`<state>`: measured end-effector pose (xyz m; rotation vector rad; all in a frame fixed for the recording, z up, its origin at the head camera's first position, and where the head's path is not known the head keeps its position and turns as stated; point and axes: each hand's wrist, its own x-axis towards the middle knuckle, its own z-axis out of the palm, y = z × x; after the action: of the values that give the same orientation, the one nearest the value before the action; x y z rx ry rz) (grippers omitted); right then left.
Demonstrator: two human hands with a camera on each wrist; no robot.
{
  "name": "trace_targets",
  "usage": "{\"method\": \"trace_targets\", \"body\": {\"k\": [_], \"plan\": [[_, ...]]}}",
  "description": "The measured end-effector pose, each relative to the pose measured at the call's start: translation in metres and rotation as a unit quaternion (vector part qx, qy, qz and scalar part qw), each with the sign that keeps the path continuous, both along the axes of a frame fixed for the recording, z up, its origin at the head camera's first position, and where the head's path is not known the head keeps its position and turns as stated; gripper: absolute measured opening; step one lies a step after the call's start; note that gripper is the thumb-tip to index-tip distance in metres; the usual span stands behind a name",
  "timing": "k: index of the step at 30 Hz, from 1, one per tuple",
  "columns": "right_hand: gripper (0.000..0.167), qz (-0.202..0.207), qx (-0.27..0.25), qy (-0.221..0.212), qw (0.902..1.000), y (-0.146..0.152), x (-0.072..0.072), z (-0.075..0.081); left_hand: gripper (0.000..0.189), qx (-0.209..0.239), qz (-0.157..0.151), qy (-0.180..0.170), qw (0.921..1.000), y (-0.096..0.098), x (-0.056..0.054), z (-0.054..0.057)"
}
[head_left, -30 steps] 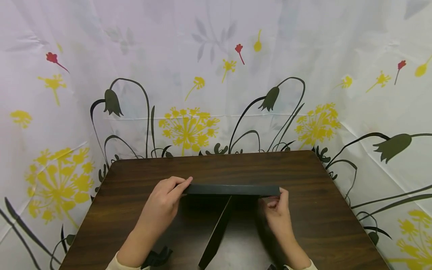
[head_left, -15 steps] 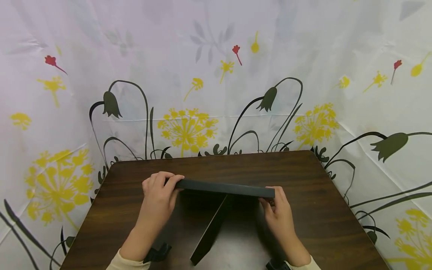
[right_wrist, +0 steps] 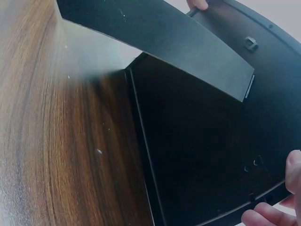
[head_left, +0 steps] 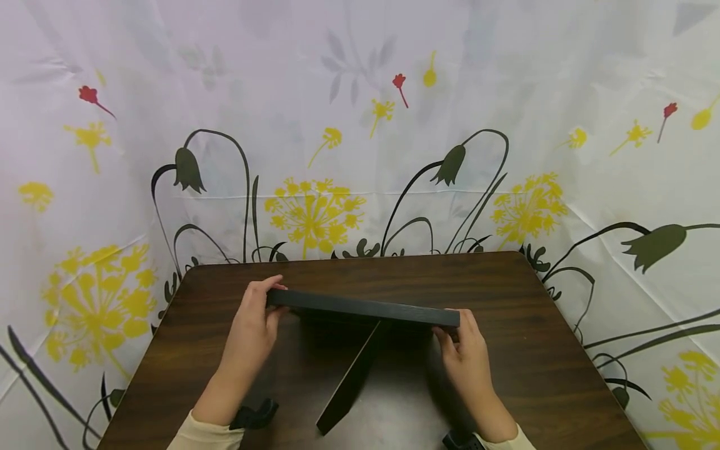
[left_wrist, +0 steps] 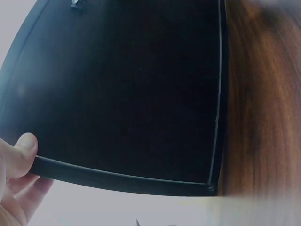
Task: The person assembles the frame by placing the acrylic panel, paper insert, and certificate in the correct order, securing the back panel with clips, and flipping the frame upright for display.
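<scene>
A black picture frame point(head_left: 360, 307) stands on the table with its backing board point(left_wrist: 131, 94) facing me. Its easel leg point(head_left: 350, 382) is swung out toward me; the right wrist view shows the leg point(right_wrist: 164, 42) hinged near a small metal hanger point(right_wrist: 250, 43). My left hand point(head_left: 247, 331) grips the frame's left upper edge, thumb on the back and fingers round the far side. On the right, my right hand point(head_left: 468, 359) pinches the opposite edge near its upper corner. The frame's top edge slants, its left end farther from me. Its picture side is hidden.
Dark wood-grain table point(head_left: 534, 375) lies beneath the frame. Behind and at both sides hangs a white curtain point(head_left: 360, 125) printed with flowers. Dark straps with small devices, such as the one at the left wrist point(head_left: 255, 414), sit on both wrists.
My left hand has moved left and away from me with the frame's left end, turning the frame. The easel leg's foot has shifted slightly left. My right hand now wraps the right edge more closely.
</scene>
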<state>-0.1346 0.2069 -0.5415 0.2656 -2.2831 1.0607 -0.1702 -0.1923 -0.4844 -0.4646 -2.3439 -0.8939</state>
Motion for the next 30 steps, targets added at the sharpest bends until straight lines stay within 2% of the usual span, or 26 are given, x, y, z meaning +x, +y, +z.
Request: {"method": "trace_targets", "body": {"k": [4, 7, 10, 13, 16, 20, 23, 26, 30], "plan": [[0.036, -0.006, 0.006, 0.006, 0.9999, 0.0, -0.001, 0.001, 0.058, 0.027, 0.008, -0.024, 0.9993, 0.0, -0.004, -0.003], [0.036, -0.003, 0.009, 0.02, 0.9998, 0.0, -0.001, 0.001, 0.047, 0.036, 0.017, -0.023, 0.9989, 0.003, -0.007, -0.006], [0.038, 0.005, 0.008, 0.029, 0.9995, 0.0, 0.0, -0.001, 0.044, 0.051, 0.028, -0.028, 0.9979, 0.006, -0.008, -0.009], [0.039, 0.014, 0.002, 0.025, 0.9996, 0.001, 0.002, -0.003, 0.048, 0.065, 0.033, -0.035, 0.9967, 0.009, -0.01, -0.011], [0.039, 0.025, 0.019, 0.027, 0.9991, 0.001, 0.003, -0.005, 0.061, 0.074, 0.031, -0.037, 0.9961, 0.01, -0.011, -0.01], [0.037, 0.046, 0.058, 0.039, 0.9965, 0.001, 0.003, -0.008, 0.068, 0.053, 0.038, -0.016, 0.9977, 0.007, -0.012, -0.01], [0.034, 0.06, 0.069, 0.047, 0.9948, -0.001, 0.004, -0.008, 0.057, 0.031, 0.061, 0.005, 0.9976, 0.004, -0.014, -0.012], [0.033, 0.068, 0.068, 0.045, 0.9943, -0.003, 0.007, -0.009, 0.05, 0.011, 0.1, 0.015, 0.9948, 0.003, -0.015, -0.013], [0.03, 0.069, 0.066, 0.049, 0.9942, -0.008, 0.01, -0.011, 0.053, 0.0, 0.14, -0.001, 0.9901, 0.005, -0.015, -0.014]]}}
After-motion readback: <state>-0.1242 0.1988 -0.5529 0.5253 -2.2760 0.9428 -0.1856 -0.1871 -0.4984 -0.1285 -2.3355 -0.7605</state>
